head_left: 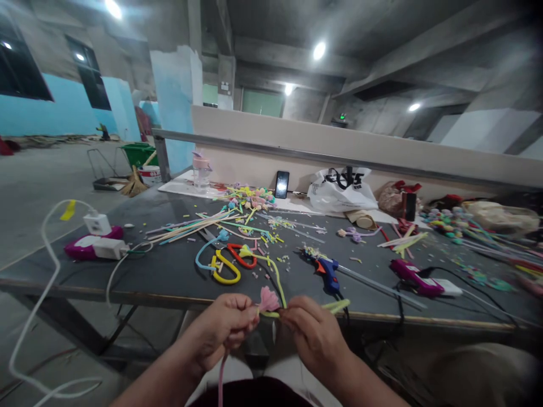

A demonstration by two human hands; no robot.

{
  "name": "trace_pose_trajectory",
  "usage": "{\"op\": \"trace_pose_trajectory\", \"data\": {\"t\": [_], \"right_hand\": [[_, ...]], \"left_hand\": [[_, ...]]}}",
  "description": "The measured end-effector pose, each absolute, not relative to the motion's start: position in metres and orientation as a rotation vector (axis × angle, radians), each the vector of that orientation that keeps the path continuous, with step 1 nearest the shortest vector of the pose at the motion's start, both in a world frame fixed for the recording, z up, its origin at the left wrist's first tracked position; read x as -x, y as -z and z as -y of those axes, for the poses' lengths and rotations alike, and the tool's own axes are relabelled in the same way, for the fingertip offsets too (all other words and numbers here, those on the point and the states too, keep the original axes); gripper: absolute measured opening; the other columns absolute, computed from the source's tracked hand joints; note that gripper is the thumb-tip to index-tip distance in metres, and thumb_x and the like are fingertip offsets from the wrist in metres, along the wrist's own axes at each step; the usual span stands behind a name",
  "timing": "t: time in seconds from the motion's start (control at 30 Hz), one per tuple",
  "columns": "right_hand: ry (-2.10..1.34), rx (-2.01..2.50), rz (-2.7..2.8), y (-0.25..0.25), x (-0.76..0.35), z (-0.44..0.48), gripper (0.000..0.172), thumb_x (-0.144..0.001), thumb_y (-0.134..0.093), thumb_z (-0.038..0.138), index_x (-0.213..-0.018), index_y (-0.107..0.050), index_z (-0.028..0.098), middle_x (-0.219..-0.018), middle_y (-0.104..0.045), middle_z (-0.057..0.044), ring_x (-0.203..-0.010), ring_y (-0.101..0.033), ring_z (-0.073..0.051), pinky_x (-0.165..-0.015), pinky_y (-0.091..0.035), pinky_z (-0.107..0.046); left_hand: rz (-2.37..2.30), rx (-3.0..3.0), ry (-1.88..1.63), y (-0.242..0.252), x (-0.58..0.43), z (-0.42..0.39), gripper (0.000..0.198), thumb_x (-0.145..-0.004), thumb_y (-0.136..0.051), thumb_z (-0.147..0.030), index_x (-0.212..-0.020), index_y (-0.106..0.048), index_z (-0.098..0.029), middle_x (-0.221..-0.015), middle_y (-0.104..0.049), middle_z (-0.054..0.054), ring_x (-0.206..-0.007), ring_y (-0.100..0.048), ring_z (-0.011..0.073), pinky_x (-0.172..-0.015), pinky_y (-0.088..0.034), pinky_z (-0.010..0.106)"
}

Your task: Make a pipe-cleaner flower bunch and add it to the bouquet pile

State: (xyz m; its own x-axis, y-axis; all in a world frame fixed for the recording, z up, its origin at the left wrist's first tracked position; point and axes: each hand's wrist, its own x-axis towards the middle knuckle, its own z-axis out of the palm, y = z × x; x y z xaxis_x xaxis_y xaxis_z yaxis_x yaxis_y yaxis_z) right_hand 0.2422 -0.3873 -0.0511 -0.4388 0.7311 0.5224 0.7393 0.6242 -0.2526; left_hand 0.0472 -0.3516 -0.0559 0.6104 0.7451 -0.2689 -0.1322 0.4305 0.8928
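Observation:
My left hand (233, 322) is closed, pinching a pink pipe-cleaner flower (268, 299) just below its fluffy head. A pink stem (221, 379) hangs down beneath that hand. Close beside it, my right hand (314, 328) pinches a yellow-green pipe cleaner (271, 314), which crosses to the base of the flower. Past the right hand, yellow-green ends (338, 306) stick out. A yellow-green stem with a small flower (278, 277) rises from between my hands onto the table. Scissors with a yellow and a red handle (227, 275) lie beyond, touching a blue pipe-cleaner piece (201, 252).
A blue glue gun (328, 275) with a long clear glue stick lies to the right. Loose pipe cleaners (195, 226), finished flowers (254, 198) and clippings cover the middle. Purple power strips (418, 278) with cables sit on both sides. A phone (281, 185) and bottle (201, 172) stand behind.

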Motion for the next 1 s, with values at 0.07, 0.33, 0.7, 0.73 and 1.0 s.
{"op": "trace_pose_trajectory", "data": {"t": [0.07,0.33,0.7,0.73,1.0], "right_hand": [[-0.183,1.18,2.104,0.058,-0.244,0.382,0.017,-0.079,-0.043,0.011,-0.071,-0.057,0.016,-0.07,-0.054,-0.005,-0.068,-0.049,-0.014,-0.061,-0.038,-0.024],[-1.518,1.188,1.733,0.048,-0.245,0.367,0.021,-0.068,-0.063,0.03,-0.061,-0.059,0.012,-0.058,-0.045,0.004,-0.054,-0.039,-0.007,-0.052,-0.031,-0.018],[-1.518,1.26,2.035,0.047,-0.249,0.36,0.01,-0.068,-0.059,0.02,-0.071,-0.065,0.012,-0.063,-0.056,0.002,-0.056,-0.048,-0.007,-0.055,-0.037,-0.018],[-1.532,1.242,2.097,0.047,-0.249,0.359,0.012,-0.069,-0.057,0.02,-0.074,-0.065,0.013,-0.065,-0.057,0.002,-0.058,-0.05,-0.008,-0.056,-0.038,-0.018],[-0.547,1.247,2.643,0.027,-0.232,0.368,0.016,-0.073,-0.053,0.015,-0.062,-0.064,0.021,-0.068,-0.057,0.002,-0.069,-0.052,-0.01,-0.059,-0.034,-0.019]], "left_hand": [[-0.644,-0.963,-0.564,0.059,-0.048,0.353,0.028,-0.067,-0.06,-0.036,-0.06,-0.044,-0.015,-0.049,-0.035,-0.008,-0.036,-0.013,0.0009,-0.039,-0.006,0.02],[-0.815,-1.409,-0.526,0.058,-0.051,0.35,0.023,-0.064,-0.061,-0.032,-0.056,-0.052,-0.013,-0.047,-0.036,-0.007,-0.045,-0.025,0.0049,-0.044,-0.017,0.02],[-0.81,-1.765,-0.286,0.055,-0.053,0.353,0.018,-0.061,-0.051,-0.021,-0.065,-0.068,-0.014,-0.05,-0.049,-0.004,-0.047,-0.037,0.0079,-0.047,-0.026,0.019],[-0.805,-1.86,-0.27,0.056,-0.053,0.353,0.019,-0.061,-0.05,-0.021,-0.063,-0.068,-0.014,-0.049,-0.048,-0.004,-0.047,-0.037,0.0081,-0.046,-0.026,0.019],[-0.983,-2.148,-0.343,0.06,-0.054,0.35,0.021,-0.058,-0.039,-0.011,-0.051,-0.058,-0.016,-0.049,-0.049,-0.003,-0.049,-0.039,0.0101,-0.046,-0.024,0.02]]}}
